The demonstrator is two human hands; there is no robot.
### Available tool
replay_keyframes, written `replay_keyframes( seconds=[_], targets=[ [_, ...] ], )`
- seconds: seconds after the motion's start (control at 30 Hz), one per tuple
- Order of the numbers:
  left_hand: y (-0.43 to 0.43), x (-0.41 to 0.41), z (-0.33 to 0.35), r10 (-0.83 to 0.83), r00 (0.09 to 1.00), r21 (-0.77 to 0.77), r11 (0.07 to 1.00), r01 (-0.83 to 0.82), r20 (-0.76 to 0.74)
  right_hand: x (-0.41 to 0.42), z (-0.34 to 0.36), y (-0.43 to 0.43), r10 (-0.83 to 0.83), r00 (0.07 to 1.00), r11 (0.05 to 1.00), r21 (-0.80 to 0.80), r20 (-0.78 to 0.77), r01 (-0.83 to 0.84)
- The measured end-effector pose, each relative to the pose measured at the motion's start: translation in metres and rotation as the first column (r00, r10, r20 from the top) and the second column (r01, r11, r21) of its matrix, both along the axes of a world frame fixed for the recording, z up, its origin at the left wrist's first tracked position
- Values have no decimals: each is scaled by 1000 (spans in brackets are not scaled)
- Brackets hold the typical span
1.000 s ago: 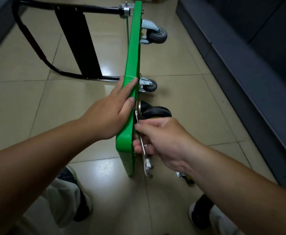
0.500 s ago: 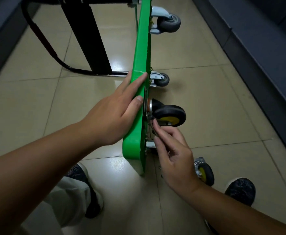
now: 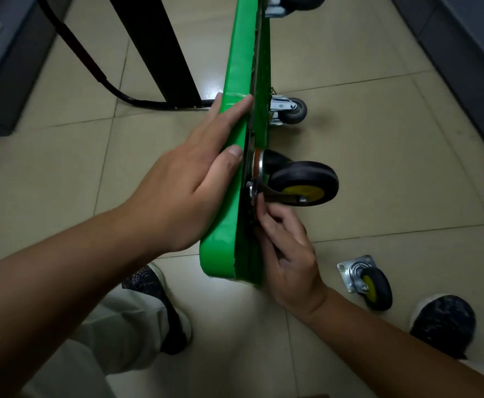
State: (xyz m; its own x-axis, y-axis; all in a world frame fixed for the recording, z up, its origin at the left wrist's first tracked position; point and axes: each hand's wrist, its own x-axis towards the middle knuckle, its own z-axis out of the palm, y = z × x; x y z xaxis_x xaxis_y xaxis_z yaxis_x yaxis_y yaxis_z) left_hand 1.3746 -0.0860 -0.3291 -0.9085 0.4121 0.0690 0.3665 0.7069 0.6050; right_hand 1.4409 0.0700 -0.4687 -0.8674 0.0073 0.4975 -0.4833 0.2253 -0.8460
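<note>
Left hand (image 3: pixel 186 182) flat, fingers straight, pressing green cart deck (image 3: pixel 240 67) standing on edge. Mounted caster (image 3: pixel 304 179) juts right; right hand (image 3: pixel 289 254) just below, fingertips curled at its mount, grip unclear. Loose caster (image 3: pixel 375 285) on tiles, far right.

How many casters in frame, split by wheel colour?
Yellow-hub casters: 2, the mounted caster and the loose caster on the floor.
Plain dark or grey casters: 2, the small caster and the top-edge caster, which is cut off.
Total: 4
</note>
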Motion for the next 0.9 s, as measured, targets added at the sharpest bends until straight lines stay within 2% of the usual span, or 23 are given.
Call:
replay_keyframes(
  seconds=[0.2, 0.33, 0.4, 0.47, 0.57, 0.7, 0.8, 0.9],
  targets=[
    [2, 2, 2, 26, 1000, -6, 1000, -26, 17, 6, 9, -6, -9, 999, 1000, -29, 32, 10],
    [6, 5, 5, 38, 998, -31, 999, -37, 43, 18, 30, -2, 20, 986, 999, -34, 164, -15],
    [7, 5, 6, 39, 998, -49, 998, -36, 56, 24, 48, 3, 49, 954, 998, -54, 296, -34],
    [7, 5, 8, 37, 998, -66, 997, -33, 59, 27, 73, 6, 104, 867, 986, -164, 488, -26],
    [7, 5, 8, 34, 997, -73, 997, -29, 63, 21, 112, 3, 162, 707, 956, -288, 689, 62],
    [6, 6, 12, 28, 997, -97, 995, -21, 74, 3, 151, 3, 269, 497, 894, -406, 825, 191],
    [7, 6, 16, 15, 997, -125, 992, -6, 75, 6, 155, 5, 261, 514, 901, -398, 817, 174],
    [7, 6, 18, 2, 997, -131, 991, 8, 72, 26, 136, 16, 133, 665, 945, -297, 735, 139]
  ],
)
